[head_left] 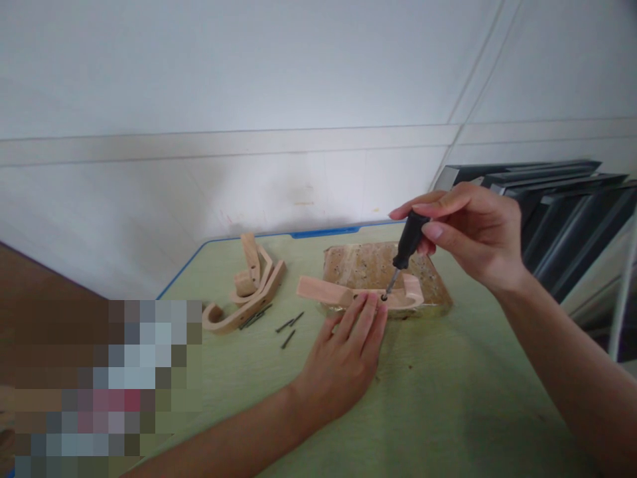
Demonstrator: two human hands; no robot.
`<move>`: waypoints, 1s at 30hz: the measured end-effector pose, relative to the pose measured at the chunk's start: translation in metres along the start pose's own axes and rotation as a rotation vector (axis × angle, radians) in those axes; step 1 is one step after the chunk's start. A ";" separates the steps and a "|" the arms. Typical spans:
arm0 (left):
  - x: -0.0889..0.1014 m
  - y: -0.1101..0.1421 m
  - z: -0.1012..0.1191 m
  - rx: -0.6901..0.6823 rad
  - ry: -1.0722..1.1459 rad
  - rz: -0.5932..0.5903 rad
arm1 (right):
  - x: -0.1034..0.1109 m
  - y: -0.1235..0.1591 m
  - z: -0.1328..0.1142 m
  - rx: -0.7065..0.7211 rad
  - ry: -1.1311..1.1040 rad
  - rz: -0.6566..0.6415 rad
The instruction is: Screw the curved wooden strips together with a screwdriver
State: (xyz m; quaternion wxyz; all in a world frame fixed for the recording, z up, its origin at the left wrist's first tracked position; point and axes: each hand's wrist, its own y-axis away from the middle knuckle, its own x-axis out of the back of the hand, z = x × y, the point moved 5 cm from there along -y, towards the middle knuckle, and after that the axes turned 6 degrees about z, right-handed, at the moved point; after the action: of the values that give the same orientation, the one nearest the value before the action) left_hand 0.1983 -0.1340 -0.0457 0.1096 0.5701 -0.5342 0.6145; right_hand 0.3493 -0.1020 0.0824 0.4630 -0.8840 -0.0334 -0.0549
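Note:
My right hand (462, 232) grips the black handle of a screwdriver (409, 240), fingers and thumb wrapped around its top. The tool tilts down to the left, its tip at a dark hole in a pale wooden hook (326, 291). Whether a screw sits under the tip is too small to tell. Across the hook's middle lie the fingers of my left hand (351, 345), holding it down; the thumb is hidden. Beneath the hook is a worn brown block (371, 262) wrapped in clear film or tape, pitted with small holes.
Several more wooden hooks (263, 299) lie in a pile on the left of the green table (239, 385). Several dark screws (288, 338) are scattered beside them. A white wall (279, 179) rises behind, and dark panels (572, 206) lean at the right. A blurred patch covers the lower left.

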 end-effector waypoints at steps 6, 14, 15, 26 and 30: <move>-0.003 0.000 -0.002 -0.030 0.069 -0.021 | -0.001 -0.002 -0.002 0.034 0.038 0.017; -0.003 0.000 -0.001 -0.027 0.116 -0.019 | 0.003 -0.002 -0.002 0.045 0.153 0.099; -0.003 0.000 -0.001 -0.026 0.117 -0.018 | 0.004 -0.002 -0.002 0.047 0.165 0.106; -0.002 -0.001 -0.001 -0.024 0.107 0.017 | 0.000 0.000 -0.003 -0.009 0.105 0.045; 0.000 -0.003 -0.001 -0.025 0.109 0.010 | 0.001 -0.006 -0.010 -0.077 0.062 -0.054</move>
State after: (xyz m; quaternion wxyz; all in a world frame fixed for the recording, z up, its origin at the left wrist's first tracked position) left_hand 0.2001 -0.1319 -0.0443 0.1425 0.5316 -0.5380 0.6385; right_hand 0.3490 -0.1064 0.0928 0.4277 -0.8979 -0.0409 -0.0960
